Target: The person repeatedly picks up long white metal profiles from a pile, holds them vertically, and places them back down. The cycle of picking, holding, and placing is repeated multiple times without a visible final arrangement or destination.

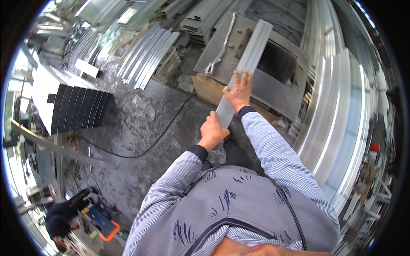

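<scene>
A long silver metal profile (pixel 255 48) with lengthwise grooves slants away from me, its far part lying over a grey metal worktable (pixel 218 48). My left hand (pixel 212 131) grips the profile by its near end, close to my body; part of its fingers is hidden beneath. Farther up, my right hand (pixel 239 91) holds the same piece from above, thumb at the left edge and fingers over the top. A dark rectangular opening (pixel 277 64) shows in the worktable right of the profile.
Silver profiles (pixel 147 55) lie in a row at the far left, beside a plastic crate (pixel 168 66). Long metal lengths (pixel 326 119) are stacked along my right. A black cable (pixel 160 141) crosses the floor. Another person (pixel 60 219) bends at the lower left near an orange-and-blue item (pixel 104 226).
</scene>
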Motion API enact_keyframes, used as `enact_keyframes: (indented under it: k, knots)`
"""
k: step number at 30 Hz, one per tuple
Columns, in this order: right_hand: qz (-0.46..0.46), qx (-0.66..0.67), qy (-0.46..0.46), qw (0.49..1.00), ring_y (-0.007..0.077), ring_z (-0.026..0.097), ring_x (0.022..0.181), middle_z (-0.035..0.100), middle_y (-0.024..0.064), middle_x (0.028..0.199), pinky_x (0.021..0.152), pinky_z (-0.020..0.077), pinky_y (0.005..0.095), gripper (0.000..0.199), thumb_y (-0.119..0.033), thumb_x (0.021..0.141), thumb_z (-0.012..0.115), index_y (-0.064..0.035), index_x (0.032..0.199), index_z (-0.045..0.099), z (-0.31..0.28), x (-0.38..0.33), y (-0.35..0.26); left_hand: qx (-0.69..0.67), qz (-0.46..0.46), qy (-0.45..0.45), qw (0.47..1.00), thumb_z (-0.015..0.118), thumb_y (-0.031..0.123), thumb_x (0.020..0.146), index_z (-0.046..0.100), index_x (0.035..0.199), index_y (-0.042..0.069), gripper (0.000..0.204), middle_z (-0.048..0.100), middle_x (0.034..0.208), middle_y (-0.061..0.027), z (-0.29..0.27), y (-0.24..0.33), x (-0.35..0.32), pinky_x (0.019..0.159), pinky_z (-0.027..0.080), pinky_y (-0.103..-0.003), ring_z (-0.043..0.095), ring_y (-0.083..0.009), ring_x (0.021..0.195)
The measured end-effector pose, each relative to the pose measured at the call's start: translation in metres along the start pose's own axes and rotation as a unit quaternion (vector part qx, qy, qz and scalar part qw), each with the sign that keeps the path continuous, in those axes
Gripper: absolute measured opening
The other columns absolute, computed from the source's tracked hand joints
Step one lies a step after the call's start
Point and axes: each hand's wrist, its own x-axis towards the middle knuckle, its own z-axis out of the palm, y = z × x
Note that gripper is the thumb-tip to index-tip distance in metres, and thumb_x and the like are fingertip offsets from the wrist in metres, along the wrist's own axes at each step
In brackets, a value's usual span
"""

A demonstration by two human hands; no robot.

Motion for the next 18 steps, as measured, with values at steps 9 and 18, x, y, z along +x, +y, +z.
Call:
enact_keyframes:
  k: [9, 18]
  knots:
    - [0.022, 0.012, -0.083, 0.996, 0.0525, 0.015, 0.169, 0.025, 0.031, 0.179, 0.137, 0.0198, 0.0637, 0.094, -0.045, 0.089, 0.072, -0.0071, 0.171, 0.045, -0.017, -0.134, -0.066, 0.01, 0.023, 0.014, 1.0, 0.092, 0.028, 0.072, 0.048, 0.129, -0.001, 0.077, 0.07, 0.124, -0.0281, 0.043, -0.103, -0.097, 0.096, 0.063, -0.055, 0.074, -0.0504, 0.114]
    - [-0.024, 0.073, -0.116, 0.99, 0.0565, 0.014, 0.166, 0.022, 0.0326, 0.177, 0.13, 0.0218, 0.0712, 0.098, -0.046, 0.088, 0.078, -0.0037, 0.168, 0.042, -0.015, -0.191, -0.075, 0.014, -0.005, 0.01, 1.0, 0.091, 0.028, 0.075, 0.049, 0.124, -0.001, 0.071, 0.069, 0.123, -0.0306, 0.06, -0.137, -0.134, 0.094, 0.061, -0.058, 0.073, -0.0528, 0.111]
